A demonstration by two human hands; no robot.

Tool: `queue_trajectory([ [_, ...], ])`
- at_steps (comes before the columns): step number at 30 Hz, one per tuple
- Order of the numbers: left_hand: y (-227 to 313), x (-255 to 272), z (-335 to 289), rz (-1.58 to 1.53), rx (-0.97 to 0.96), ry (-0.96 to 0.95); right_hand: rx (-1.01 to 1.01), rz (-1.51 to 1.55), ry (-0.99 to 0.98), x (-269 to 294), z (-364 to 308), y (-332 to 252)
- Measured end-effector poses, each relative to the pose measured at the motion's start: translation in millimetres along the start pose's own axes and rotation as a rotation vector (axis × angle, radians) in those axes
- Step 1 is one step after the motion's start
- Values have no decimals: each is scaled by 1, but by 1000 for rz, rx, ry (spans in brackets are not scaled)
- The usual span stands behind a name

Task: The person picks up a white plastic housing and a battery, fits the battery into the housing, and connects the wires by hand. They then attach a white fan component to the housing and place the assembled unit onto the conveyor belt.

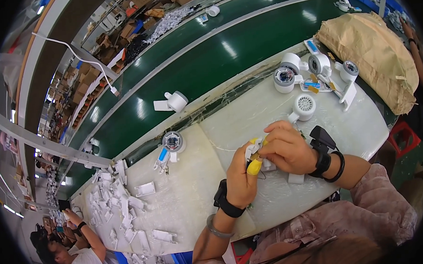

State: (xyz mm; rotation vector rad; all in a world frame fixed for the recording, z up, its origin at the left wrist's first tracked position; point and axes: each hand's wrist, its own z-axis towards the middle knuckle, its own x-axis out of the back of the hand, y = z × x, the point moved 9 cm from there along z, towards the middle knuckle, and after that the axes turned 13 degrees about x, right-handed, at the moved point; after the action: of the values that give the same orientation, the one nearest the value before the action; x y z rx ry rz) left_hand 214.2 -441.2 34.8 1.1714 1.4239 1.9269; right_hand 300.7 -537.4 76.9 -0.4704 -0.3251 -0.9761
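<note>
A small white plastic piece [251,152] sits in the left hand [241,176], between thumb and fingers, above the table [190,186].
The left grip is clamped on the piece, which pokes up past the thumb on the side facing the right hand [286,149]; yellow finger covers [255,167] show right beside it. The right hand's fingers are bent and bunched at the piece's right edge, but whether that grip is pinching it or only touching it I cannot tell. Just beyond the right hand lies a white fan [304,106] with its round grille up; another fan [173,142], its inside showing, stands well apart to the left, near a heap of white plastic parts [123,200].
</note>
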Motion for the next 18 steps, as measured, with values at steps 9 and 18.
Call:
queue_trajectory([
  [9, 4, 1, -1, -42, 35, 24, 19, -10, -4, -1, -1, -5],
  [18, -1, 5, 6, -203, 144, -26, -55, 7, -11, -4, -1, 3],
])
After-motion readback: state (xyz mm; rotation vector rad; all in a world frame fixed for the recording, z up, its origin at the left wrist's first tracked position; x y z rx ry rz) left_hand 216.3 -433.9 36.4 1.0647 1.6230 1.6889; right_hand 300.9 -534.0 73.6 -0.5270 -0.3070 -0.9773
